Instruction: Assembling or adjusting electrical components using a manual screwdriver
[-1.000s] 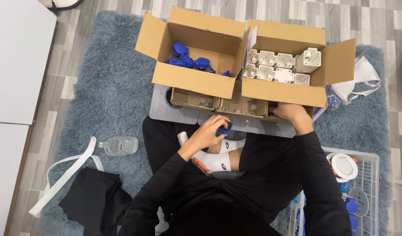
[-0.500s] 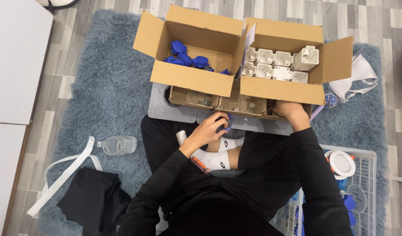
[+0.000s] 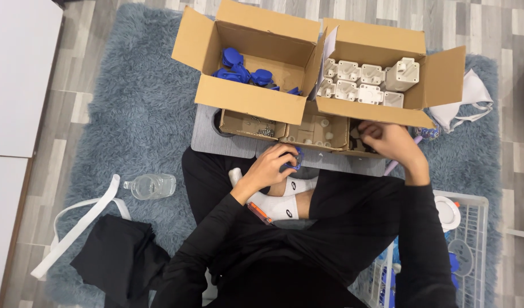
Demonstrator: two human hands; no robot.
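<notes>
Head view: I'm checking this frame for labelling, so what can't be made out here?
- Blue part: mostly hidden by the left hand.
- Right hand: its fingertips hide what it touches in the small tray.
- White basket: cut off by the frame's edge.

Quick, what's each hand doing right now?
Left hand: closed around a small blue part.
Right hand: fingers curled in a small cardboard tray; any grip cannot be told.
</notes>
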